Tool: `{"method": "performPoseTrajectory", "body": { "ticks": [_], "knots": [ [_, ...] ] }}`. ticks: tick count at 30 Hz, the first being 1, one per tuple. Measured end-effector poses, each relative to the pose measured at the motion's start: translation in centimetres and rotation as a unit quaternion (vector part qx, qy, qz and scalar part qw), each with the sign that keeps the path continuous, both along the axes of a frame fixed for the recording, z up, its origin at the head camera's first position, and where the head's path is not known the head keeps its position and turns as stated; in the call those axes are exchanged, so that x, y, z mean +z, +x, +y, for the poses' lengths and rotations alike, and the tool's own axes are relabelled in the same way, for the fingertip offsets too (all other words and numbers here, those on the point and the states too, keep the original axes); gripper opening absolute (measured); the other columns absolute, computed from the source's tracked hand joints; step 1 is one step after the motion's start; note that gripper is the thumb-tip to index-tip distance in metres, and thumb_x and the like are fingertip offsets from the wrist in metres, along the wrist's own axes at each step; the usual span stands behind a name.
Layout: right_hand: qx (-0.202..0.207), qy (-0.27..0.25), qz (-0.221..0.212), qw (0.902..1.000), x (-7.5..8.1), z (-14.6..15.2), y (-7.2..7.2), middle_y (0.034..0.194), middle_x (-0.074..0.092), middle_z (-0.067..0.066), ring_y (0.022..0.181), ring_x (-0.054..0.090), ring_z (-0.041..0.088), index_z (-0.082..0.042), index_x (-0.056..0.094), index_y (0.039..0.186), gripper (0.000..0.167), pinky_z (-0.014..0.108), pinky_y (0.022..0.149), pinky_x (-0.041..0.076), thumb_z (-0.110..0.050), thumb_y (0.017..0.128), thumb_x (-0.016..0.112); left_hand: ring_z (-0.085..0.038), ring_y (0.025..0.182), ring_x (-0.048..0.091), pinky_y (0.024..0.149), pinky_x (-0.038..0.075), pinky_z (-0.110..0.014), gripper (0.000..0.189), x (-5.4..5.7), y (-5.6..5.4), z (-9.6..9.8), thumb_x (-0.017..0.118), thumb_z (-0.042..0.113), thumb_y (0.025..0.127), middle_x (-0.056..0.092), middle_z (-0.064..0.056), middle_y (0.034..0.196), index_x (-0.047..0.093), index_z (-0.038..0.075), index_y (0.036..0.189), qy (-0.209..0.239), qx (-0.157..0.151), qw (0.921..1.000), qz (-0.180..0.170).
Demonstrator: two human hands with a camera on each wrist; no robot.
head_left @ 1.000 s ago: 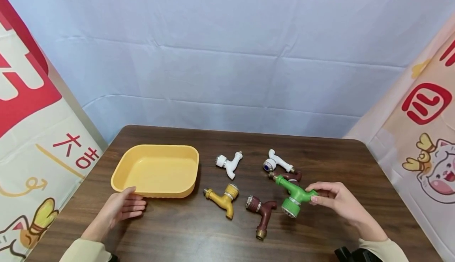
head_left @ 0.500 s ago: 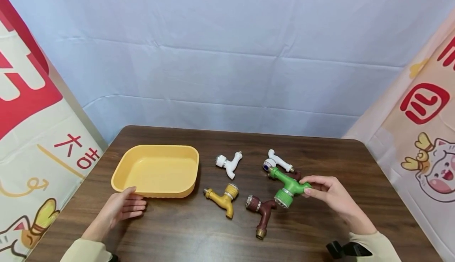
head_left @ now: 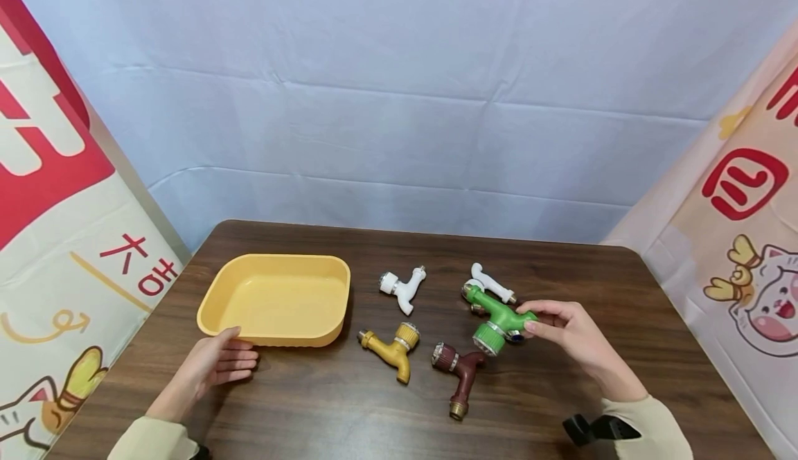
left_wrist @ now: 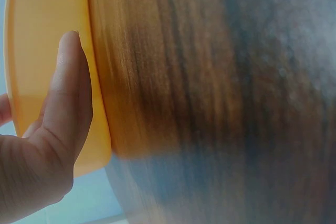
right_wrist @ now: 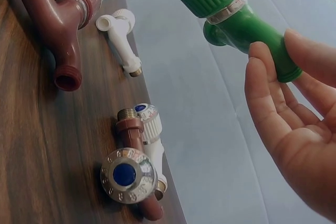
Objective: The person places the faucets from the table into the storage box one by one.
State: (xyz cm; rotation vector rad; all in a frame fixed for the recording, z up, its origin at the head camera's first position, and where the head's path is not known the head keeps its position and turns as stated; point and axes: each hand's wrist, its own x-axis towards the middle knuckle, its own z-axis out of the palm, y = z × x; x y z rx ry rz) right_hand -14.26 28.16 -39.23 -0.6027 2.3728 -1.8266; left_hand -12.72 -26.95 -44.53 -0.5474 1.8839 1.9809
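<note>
My right hand (head_left: pixel 531 324) pinches a green tap (head_left: pixel 495 318) by its spout end and holds it off the table, above the taps at the right. In the right wrist view the green tap (right_wrist: pixel 231 14) sits between the fingertips (right_wrist: pixel 262 77), its ribbed knob pointing away. My left hand (head_left: pixel 240 352) rests on the table against the front wall of a yellow tray (head_left: pixel 274 339). Its thumb lies straight along the tray's rim (left_wrist: pixel 97 103). The tray holds nothing.
On the brown table (head_left: pixel 349 411) lie a white tap (head_left: pixel 404 287), a yellow tap (head_left: pixel 389 349) and a brown tap (head_left: pixel 458 370). A second white tap (head_left: pixel 492 283) and a second brown tap (right_wrist: pixel 131 182) lie under the green one. Banners stand left and right.
My right hand has lifted the green tap and carried it left and away from me, over the white and brown taps. The left hand has stayed at the tray.
</note>
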Motion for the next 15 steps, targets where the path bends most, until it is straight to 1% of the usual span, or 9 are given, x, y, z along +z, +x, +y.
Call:
{"method": "performPoseTrajectory", "body": {
  "ticks": [3,6,8,10,13,14,15],
  "knots": [
    [0.002,-0.003,0.003,1.0000,-0.1,-0.2,-0.2,0.080,0.066,-0.002,0.070,0.063,0.011,0.004,0.062,0.101,0.017,0.025,0.063,0.053,0.003,0.085,0.060,-0.021,0.072,0.065,0.068,0.055,-0.038,0.046,-0.1,0.0,0.0,0.043,0.032,0.094,0.067,-0.011,0.079,0.058,-0.011,0.096,0.000,0.002,1.0000,0.004],
    [-0.005,-0.001,0.006,1.0000,-0.1,-0.5,-0.3,0.081,0.065,-0.003,0.068,0.062,0.013,0.005,0.062,0.101,0.018,0.025,0.060,0.052,0.002,0.084,0.061,-0.021,0.072,0.066,0.069,0.055,-0.037,0.046,-0.3,-0.1,-0.3,0.045,0.035,0.093,0.067,-0.010,0.079,0.060,-0.009,0.094,0.008,-0.009,0.9999,0.012],
    [-0.008,0.000,0.008,0.9999,-0.1,-0.7,-0.3,0.081,0.064,-0.003,0.067,0.062,0.013,0.005,0.062,0.101,0.018,0.024,0.058,0.051,0.002,0.084,0.061,-0.021,0.073,0.066,0.069,0.055,-0.037,0.046,-0.4,-0.2,-0.5,0.045,0.036,0.093,0.067,-0.010,0.079,0.061,-0.008,0.093,0.022,-0.020,0.9994,0.016],
    [-0.013,-0.002,0.009,0.9999,-0.1,-0.8,-0.4,0.081,0.064,-0.002,0.067,0.061,0.012,0.004,0.063,0.101,0.018,0.024,0.057,0.051,0.002,0.083,0.062,-0.020,0.073,0.066,0.069,0.055,-0.037,0.046,-0.4,-0.1,-0.6,0.046,0.036,0.093,0.067,-0.010,0.079,0.061,-0.008,0.092,0.028,-0.027,0.9991,0.018],
    [-0.010,-0.007,0.010,0.9999,0.0,-1.0,-0.5,0.079,0.063,-0.003,0.066,0.060,0.009,0.004,0.063,0.101,0.018,0.023,0.057,0.050,0.002,0.083,0.062,-0.021,0.073,0.066,0.069,0.055,-0.037,0.046,-0.2,-0.1,-0.4,0.044,0.033,0.094,0.067,-0.010,0.079,0.060,-0.009,0.094,0.021,-0.018,0.9995,0.013],
    [-0.009,-0.009,0.010,0.9999,0.0,-1.1,-0.5,0.080,0.064,-0.003,0.067,0.060,0.008,0.005,0.062,0.101,0.018,0.022,0.057,0.050,0.003,0.083,0.061,-0.020,0.072,0.066,0.068,0.055,-0.037,0.046,-0.2,0.0,-0.2,0.044,0.033,0.094,0.067,-0.010,0.078,0.060,-0.010,0.095,0.009,-0.006,0.9999,0.010],
    [-0.007,-0.012,0.011,0.9998,0.1,-1.2,-0.6,0.082,0.064,-0.004,0.068,0.061,0.008,0.006,0.062,0.101,0.018,0.022,0.057,0.050,0.003,0.083,0.061,-0.021,0.072,0.066,0.068,0.055,-0.037,0.045,-0.1,0.0,-0.1,0.043,0.032,0.094,0.067,-0.010,0.078,0.059,-0.010,0.096,0.006,-0.002,0.9999,0.008]
  ]
}}
